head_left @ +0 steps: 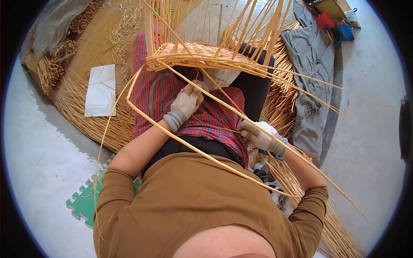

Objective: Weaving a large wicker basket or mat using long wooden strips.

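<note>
A partly woven wicker basket (202, 51) rests across my lap, its woven edge toward me and many upright stakes rising beyond it. My left hand (186, 103), in a pale work glove, is closed just below that edge. A thin wicker rod (217, 127) stretches from there to my right hand (260, 135), also gloved, whose fingers pinch its end. Red plaid cloth (146, 99) covers my lap beneath both hands. One long rod (241, 115) slants from the basket over my right forearm; another, sharply bent rod (189, 145) passes over my left forearm.
Loose rods (99, 122) lie to the left, around a white sheet (100, 91). More rods (282, 90) lie on the right, beside a grey cloth (307, 64). A green foam mat (86, 200) is at lower left. Red (325, 21) and blue (345, 32) objects sit at far right.
</note>
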`<state>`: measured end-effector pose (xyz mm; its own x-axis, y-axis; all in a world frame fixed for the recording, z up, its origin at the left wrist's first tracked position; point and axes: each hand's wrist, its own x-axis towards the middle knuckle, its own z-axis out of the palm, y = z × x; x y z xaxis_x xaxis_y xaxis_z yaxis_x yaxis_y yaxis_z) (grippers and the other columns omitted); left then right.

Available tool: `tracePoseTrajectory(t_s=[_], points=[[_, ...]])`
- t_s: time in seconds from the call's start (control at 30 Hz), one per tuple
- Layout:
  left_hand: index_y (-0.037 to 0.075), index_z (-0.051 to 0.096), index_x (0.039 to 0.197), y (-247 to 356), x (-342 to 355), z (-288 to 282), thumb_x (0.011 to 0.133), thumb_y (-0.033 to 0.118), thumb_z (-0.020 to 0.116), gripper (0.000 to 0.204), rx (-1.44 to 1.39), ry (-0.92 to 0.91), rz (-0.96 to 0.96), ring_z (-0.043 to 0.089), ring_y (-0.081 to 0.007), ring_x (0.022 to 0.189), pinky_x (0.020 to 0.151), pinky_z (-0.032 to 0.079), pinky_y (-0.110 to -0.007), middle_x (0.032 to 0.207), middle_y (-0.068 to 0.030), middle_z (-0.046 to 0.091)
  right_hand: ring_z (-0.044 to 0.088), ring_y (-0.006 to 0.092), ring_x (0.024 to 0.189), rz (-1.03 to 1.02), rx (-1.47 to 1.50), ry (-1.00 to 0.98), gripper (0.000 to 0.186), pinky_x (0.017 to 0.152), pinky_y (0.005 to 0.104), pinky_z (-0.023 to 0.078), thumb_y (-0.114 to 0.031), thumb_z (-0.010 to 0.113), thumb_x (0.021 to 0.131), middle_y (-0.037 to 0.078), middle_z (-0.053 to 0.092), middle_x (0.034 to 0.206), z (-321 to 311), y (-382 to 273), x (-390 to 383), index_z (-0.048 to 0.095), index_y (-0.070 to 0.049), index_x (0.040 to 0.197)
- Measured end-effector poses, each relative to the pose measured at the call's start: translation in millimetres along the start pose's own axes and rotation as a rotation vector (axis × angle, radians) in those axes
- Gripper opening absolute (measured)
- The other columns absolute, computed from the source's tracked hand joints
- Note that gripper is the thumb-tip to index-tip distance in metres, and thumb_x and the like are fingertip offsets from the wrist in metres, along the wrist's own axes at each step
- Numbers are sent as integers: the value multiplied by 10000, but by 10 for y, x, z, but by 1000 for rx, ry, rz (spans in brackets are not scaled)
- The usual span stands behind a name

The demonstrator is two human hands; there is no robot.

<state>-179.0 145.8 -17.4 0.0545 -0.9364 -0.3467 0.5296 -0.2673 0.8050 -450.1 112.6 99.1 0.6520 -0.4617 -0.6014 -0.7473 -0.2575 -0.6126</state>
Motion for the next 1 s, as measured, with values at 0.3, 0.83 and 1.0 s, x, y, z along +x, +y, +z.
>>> tracePoseTrajectory(t_s=[0.3,0.83,1.0], points=[[105,588,1069,38,245,-247,1072,303,514,212,-57,-170,-41,537,-49,716,588,440,-205,861,32,583,715,228,714,220,275,53,111,627,355,560,-148,563,999,106,680,807,121,-143,-29,625,-82,1064],[21,598,1254,150,360,-83,1068,242,529,297,246,121,171,567,-119,807,713,496,-282,967,-52,642,693,341,944,-528,-505,815,238,802,445,556,-265,568,975,156,713,1008,-1066,-1530,1696,693,-82,1064],[-24,574,1239,34,390,-199,1043,229,517,325,563,137,328,612,-407,956,872,488,-441,1049,-255,642,693,379,852,-559,-273,711,331,772,454,556,-358,619,944,176,703,837,-934,-1579,1943,686,-34,930]])
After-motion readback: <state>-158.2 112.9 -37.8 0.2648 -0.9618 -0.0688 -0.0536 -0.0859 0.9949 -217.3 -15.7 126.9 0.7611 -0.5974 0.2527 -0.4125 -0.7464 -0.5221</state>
